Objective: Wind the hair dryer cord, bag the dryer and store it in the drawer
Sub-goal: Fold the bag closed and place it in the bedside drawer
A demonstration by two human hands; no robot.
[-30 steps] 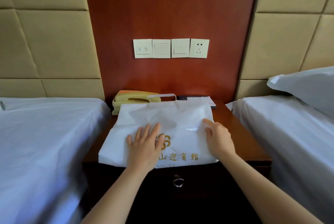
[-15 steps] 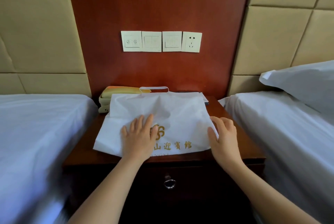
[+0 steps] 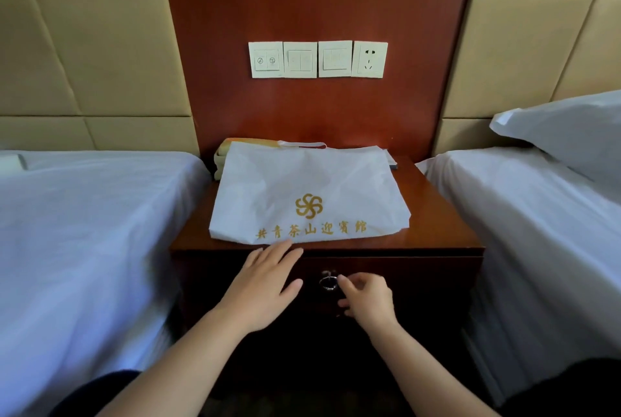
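A white bag (image 3: 305,188) with a gold emblem and gold characters lies flat on the wooden nightstand (image 3: 433,218). No hair dryer shows; whether it is inside the bag I cannot tell. The drawer front (image 3: 420,278) below is closed, with a metal ring pull (image 3: 328,282) at its middle. My left hand (image 3: 265,285) hovers flat with fingers spread just under the bag's front edge. My right hand (image 3: 366,299) is in front of the drawer, fingers curled, fingertips right beside the ring pull without gripping it.
Two beds with white sheets flank the nightstand, left bed (image 3: 84,231) and right bed (image 3: 537,231) with a pillow (image 3: 571,131). A yellowish telephone (image 3: 232,147) sits behind the bag. Wall switches and a socket (image 3: 317,59) are on the red panel above.
Both hands left the bag and dropped toward the drawer front. The right hand moved to the ring pull. The bag stays flat on the nightstand.
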